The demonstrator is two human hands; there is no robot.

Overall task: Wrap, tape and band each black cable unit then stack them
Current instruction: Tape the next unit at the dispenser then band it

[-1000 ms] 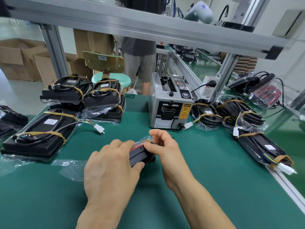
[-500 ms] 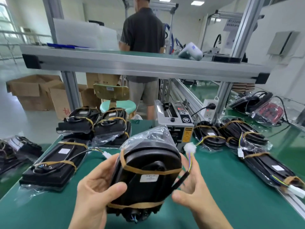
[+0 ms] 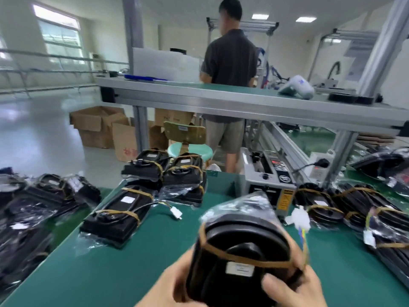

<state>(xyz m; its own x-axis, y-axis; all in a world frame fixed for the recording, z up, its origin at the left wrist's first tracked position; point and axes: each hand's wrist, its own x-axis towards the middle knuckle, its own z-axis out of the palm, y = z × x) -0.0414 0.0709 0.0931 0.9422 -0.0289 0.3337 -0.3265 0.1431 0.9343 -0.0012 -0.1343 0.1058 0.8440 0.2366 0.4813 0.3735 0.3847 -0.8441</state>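
Green matting (image 3: pixel 132 262) covers the bench under both hands. Nearest, the left hand (image 3: pixel 174 282) and right hand (image 3: pixel 294 289) grip a bagged black cable unit (image 3: pixel 239 251), lifted clear of the bench, probably for carrying to a stack; 2 tan rubber bands (image 3: pixel 247 259) cross it and its white plug (image 3: pixel 298 218) dangles rightward. Beyond the left hand lie banded black units (image 3: pixel 119 211), likely the growing stack. Ahead of the right hand sits a grey tape dispenser (image 3: pixel 270 185).
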